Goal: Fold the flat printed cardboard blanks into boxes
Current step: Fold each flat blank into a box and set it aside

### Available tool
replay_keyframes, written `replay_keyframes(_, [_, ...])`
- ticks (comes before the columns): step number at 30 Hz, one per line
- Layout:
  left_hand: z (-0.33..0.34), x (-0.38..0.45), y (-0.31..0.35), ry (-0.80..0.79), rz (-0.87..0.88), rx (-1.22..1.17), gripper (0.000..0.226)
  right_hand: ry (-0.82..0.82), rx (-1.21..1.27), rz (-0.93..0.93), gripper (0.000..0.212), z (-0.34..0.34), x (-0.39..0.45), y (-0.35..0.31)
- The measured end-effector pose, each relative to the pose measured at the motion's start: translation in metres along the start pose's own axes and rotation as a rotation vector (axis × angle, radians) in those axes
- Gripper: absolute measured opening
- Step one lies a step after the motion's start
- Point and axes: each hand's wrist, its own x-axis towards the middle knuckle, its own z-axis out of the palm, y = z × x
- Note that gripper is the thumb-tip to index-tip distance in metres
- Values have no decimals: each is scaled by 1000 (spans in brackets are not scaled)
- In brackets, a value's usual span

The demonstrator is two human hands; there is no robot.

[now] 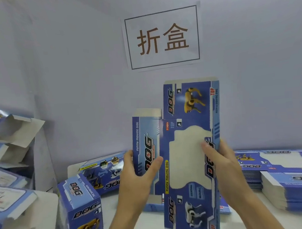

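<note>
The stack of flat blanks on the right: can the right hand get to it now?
Probably not yet. The right hand holds the raised blank with the left hand. The stack of flat blanks lies uncovered beside it, so once that grip is released the way looks free.

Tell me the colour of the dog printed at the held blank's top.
Yellow dog, head view.

Pale lilac wall [71, 57] with taped paper sign [162, 37], white tabletop [261, 219]
</note>
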Motion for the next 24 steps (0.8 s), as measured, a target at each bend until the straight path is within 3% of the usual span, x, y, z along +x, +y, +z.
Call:
replay_keyframes(5, [3, -2, -4, 23, -21, 35, 75, -28, -144, -74, 51, 4, -1, -6])
replay_keyframes(10, [1, 0, -5, 21, -16, 49, 54, -33, -94, -100, 18, 2, 0, -8])
replay_keyframes(13, [-3, 1, 0, 79, 37, 94, 33, 116, -198, -80, 18, 2, 3, -2])
replay_keyframes(17, [-1, -3, 9, 229, 262, 168, 20, 300, -494, -128, 40, 8, 3, 0])
replay_keyframes(19, [5, -4, 10, 273, 450, 233, 25, 162, -352, -12, 24, 10, 2, -8])
replay_keyframes(21, [9, -6, 10, 240, 604, 265, 21, -60, -60, 107, 22, 9, -2, -19])
replay_keyframes(22, [10, -6, 8, 199, 635, 291, 17, -155, 41, 109, 25, 7, -3, -22])
replay_keyframes(24, [8, -6, 3, 68, 618, 413, 33, -192, 151, 78, 63, 14, -5, -32])
